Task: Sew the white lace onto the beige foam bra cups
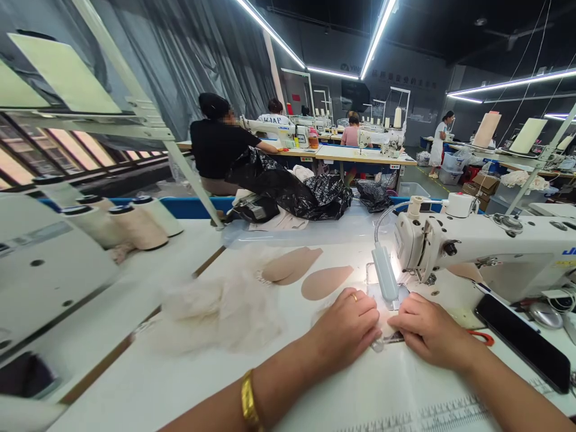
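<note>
Pale fabric (386,326) between left hand (346,327) and right hand (427,330); fingers of both curled at fabric, pinching or merely pressing cannot be told. Sewing machine (477,237) beyond right hand; beige teardrop piece (324,284) beyond left hand.

Free room above tabletop (333,393) between forearms (288,375), sewing machine (477,237) and lamp (384,275) obstacles beyond.

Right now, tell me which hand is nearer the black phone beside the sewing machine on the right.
Right. The right hand is left of the black phone; the left hand is farther left, beyond the right hand.
</note>
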Demonstrator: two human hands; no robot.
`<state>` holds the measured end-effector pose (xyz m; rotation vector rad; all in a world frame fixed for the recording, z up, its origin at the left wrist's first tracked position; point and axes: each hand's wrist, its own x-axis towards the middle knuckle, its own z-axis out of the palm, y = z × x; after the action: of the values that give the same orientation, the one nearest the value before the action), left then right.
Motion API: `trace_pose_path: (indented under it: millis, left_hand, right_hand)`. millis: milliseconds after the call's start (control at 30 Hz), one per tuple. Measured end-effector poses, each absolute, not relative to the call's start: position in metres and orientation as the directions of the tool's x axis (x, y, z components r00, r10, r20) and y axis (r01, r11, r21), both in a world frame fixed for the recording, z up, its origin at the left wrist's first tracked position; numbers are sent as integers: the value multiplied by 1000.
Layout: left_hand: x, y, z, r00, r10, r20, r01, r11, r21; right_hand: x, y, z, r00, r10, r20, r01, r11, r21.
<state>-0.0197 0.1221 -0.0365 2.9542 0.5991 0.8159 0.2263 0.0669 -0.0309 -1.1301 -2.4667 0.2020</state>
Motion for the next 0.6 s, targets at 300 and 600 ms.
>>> trace_pose_path:
  millis: [300, 600]
  left_hand:
    - [-17, 132, -61, 763, 334, 553, 328, -938, 115]
    - [-12, 138, -52, 752, 273, 600, 269, -958, 98]
  right_hand:
    - [228, 68, -32, -590, 747, 306, 688, 664, -293]
    - [228, 69, -32, -572, 759, 311, 705, 649, -288]
